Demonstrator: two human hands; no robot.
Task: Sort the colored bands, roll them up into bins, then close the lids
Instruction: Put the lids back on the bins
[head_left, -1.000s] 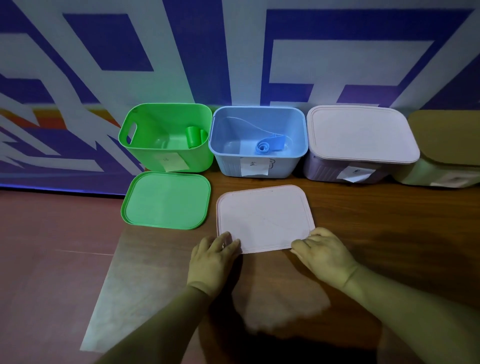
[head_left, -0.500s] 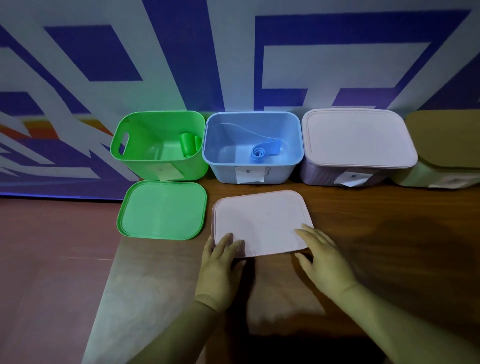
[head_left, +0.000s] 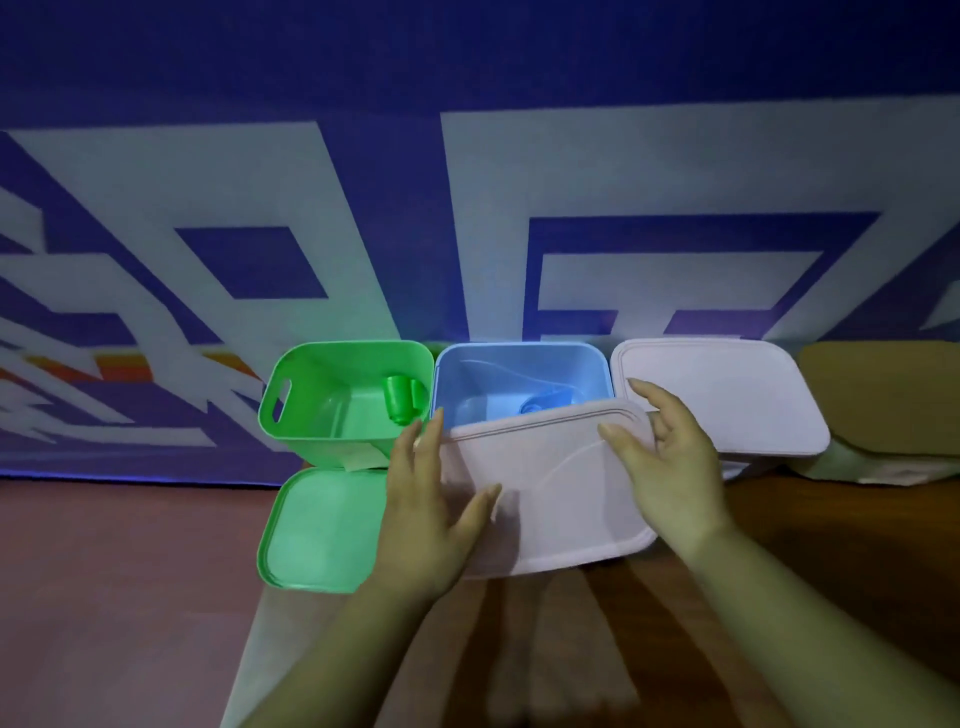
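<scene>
Lifted off the table (head_left: 831, 571) in the last half second, the pale lid (head_left: 550, 493) is now tilted in front of the blue bin (head_left: 519, 374), its far edge raised across the bin's front rim.

At the left the green lid (head_left: 322, 525) lies flat on the table. Just behind it is the open green bin (head_left: 332, 410), with a green roll (head_left: 397, 405) against its right wall.

The left hand (head_left: 426, 519) grips the pale lid's left edge, thumb on top and fingers stretched along the side. A blue roll (head_left: 545, 408) lies in the blue bin, half hidden behind the raised lid.

The right hand (head_left: 670, 467) holds the lid's right edge, thumb on top and fingers past the far corner. Just beside the blue bin is a closed bin (head_left: 727, 405). An olive bin (head_left: 883, 395), also lidded, ends the row.
</scene>
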